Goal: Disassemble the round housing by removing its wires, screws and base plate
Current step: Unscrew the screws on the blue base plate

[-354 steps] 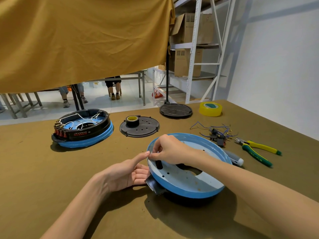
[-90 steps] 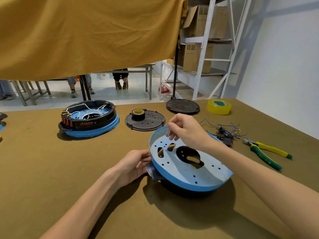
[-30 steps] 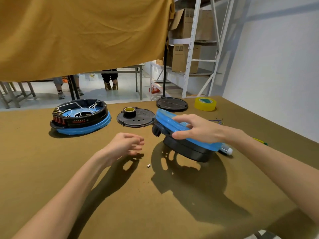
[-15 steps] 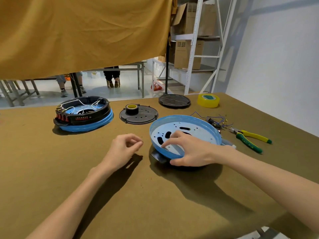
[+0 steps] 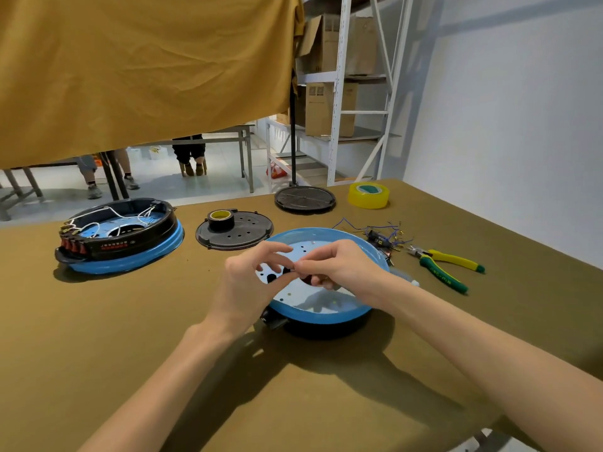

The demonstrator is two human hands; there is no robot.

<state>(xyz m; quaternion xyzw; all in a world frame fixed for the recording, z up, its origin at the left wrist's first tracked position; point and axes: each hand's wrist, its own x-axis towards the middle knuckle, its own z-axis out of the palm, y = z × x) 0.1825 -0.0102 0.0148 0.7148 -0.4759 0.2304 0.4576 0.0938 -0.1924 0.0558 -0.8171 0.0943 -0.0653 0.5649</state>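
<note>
Both hands meet fingertip to fingertip above the blue round housing, apparently passing something tiny.

Right hand [image 5: 339,265] has its fingers curled together in a pinch, and left hand [image 5: 251,282] meets it with thumb and forefinger while the other fingers fan loosely; what sits between them is too small to make out, though a screw seems likely. The round housing [image 5: 326,308] lies just beneath on the counter [image 5: 130,321], pale perforated plate upward, probably so loosened parts fall inside it. Removed wires [image 5: 381,233] lie beyond its far rim, with pliers [image 5: 447,265] to their right, within reach. A second housing [image 5: 120,236], wires still in it, waits well to the left, and a black plate [image 5: 235,230] lies between the two.
</note>
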